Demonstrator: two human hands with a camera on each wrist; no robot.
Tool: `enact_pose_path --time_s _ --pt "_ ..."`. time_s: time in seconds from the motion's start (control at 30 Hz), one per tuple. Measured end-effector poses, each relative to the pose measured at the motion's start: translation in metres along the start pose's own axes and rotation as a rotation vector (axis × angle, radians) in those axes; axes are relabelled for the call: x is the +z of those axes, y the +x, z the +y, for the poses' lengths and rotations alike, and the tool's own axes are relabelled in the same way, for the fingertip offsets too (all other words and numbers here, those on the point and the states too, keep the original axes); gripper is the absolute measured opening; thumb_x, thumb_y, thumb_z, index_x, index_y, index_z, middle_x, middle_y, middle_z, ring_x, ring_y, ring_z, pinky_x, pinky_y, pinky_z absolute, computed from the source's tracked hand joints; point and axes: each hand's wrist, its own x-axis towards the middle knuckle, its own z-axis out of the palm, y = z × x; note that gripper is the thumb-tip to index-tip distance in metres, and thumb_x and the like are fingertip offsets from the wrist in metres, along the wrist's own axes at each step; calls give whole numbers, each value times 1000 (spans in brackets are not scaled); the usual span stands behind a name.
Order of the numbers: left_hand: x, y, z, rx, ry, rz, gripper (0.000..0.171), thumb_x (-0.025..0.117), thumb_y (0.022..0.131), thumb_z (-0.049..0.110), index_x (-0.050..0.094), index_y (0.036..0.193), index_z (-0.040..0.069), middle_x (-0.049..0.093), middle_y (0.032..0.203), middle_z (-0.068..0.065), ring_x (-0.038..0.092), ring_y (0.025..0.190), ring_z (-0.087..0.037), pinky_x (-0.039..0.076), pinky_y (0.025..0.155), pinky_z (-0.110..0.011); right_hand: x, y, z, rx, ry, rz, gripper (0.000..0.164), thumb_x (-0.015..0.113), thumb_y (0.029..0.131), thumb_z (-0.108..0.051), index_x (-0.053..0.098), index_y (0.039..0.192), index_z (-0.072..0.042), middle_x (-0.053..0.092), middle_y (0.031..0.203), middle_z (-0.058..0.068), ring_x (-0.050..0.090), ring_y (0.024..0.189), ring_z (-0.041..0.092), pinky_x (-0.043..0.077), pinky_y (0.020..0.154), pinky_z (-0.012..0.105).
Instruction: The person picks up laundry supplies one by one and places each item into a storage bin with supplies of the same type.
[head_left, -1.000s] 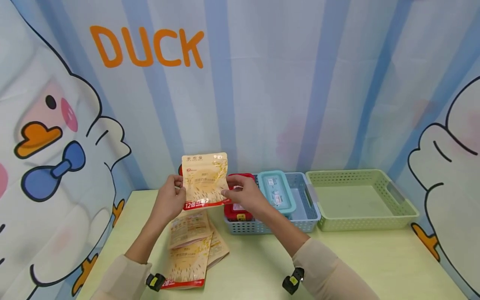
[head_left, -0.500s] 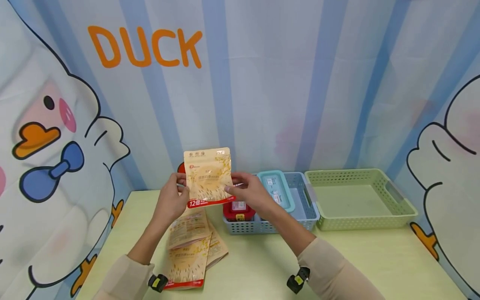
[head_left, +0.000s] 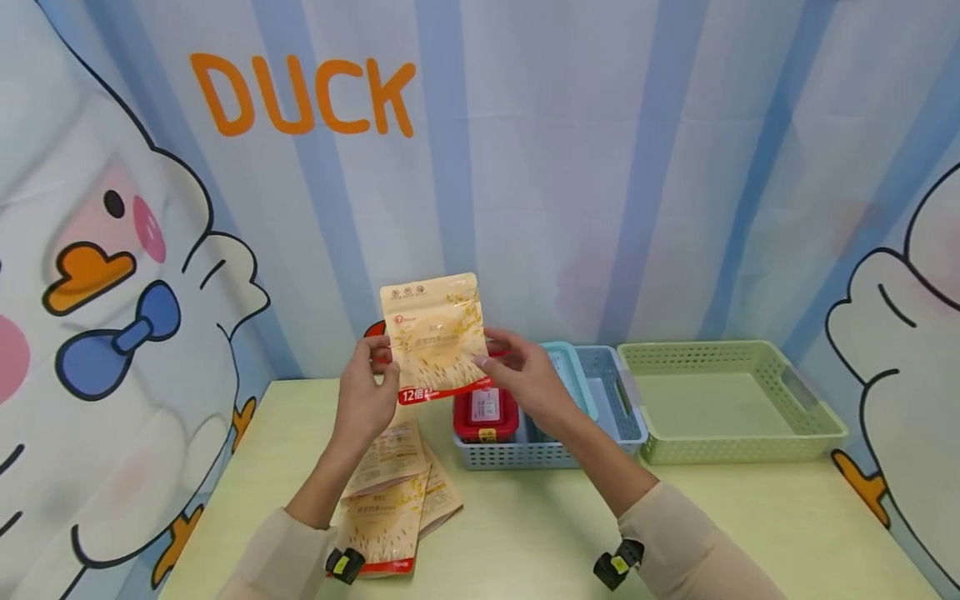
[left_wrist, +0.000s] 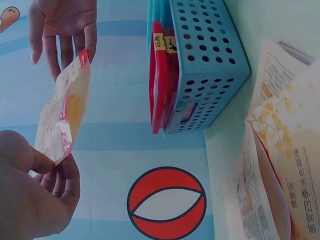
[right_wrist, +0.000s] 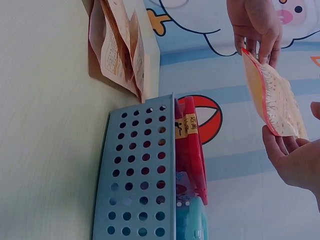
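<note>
Both hands hold up a cream stand-up pouch (head_left: 437, 337), printed with yellow grain stalks and a red band along its bottom. My left hand (head_left: 366, 392) pinches its left edge between thumb and fingers. At the opposite edge, the fingers of my right hand (head_left: 528, 379) reach behind the pouch. The right thumb overlaps its front in the head view, but stands apart from it in both wrist views. Below the left hand, several similar pouches (head_left: 382, 521) lie overlapping on the table, some showing their printed backs.
A blue perforated basket (head_left: 517, 456) stands at the table's back, holding a red-lidded box (head_left: 486, 417) and a turquoise-lidded box (head_left: 573, 379). To its right is a green basket (head_left: 697, 400) with bare floor. A duck-printed curtain (head_left: 540, 167) hangs behind the pale table (head_left: 540, 533).
Both hands have raised the pouch and moved it somewhat to the right, tilting it slightly. More of the red-lidded box shows beneath it. The pile and baskets stay in place.
</note>
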Motion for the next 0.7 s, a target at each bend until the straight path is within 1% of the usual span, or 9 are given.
enact_pose_path --time_s 0.17,0.33,0.43,0.53,0.67,0.7 --pt "8 1 4 29 -57 26 36 57 106 4 53 142 2 59 123 -16 65 109 -33 54 89 -47 -9 -4 -3 -56 -27 10 57 69 104 -31 53 156 -14 60 141 12 61 121 31 57 100 52" --pt "17 2 7 73 -107 59 34 58 107 5 57 140 4 62 120 -14 66 103 -30 54 84 -43 -16 -7 -3 -89 -12 16 57 68 104 -28 52 156 -10 59 141 15 59 126 36 54 102 59" --pt "24 2 9 81 -124 69 32 59 106 6 60 139 5 63 119 -13 67 101 -27 55 80 -40 -20 -10 -2 -97 -8 20 57 67 105 -26 51 156 -8 58 141 18 59 127 38 52 103 63" --pt "30 3 11 80 -131 74 31 62 106 8 64 137 6 65 118 -11 68 101 -26 56 79 -36 -27 -13 -2 -99 -22 26 57 67 106 -25 50 157 -7 58 143 18 60 126 37 53 103 61" --pt "38 2 13 64 -138 69 31 66 105 11 67 136 8 68 117 -10 70 102 -25 57 76 -31 -37 -19 -3 -90 -59 17 58 67 106 -26 50 158 -8 57 147 17 62 126 34 57 101 52" --pt "40 1 12 61 -138 65 31 66 105 12 67 136 9 68 118 -9 70 102 -24 57 76 -30 -40 -21 -3 -82 -65 10 58 67 106 -27 49 158 -9 56 148 17 61 127 34 56 102 52"
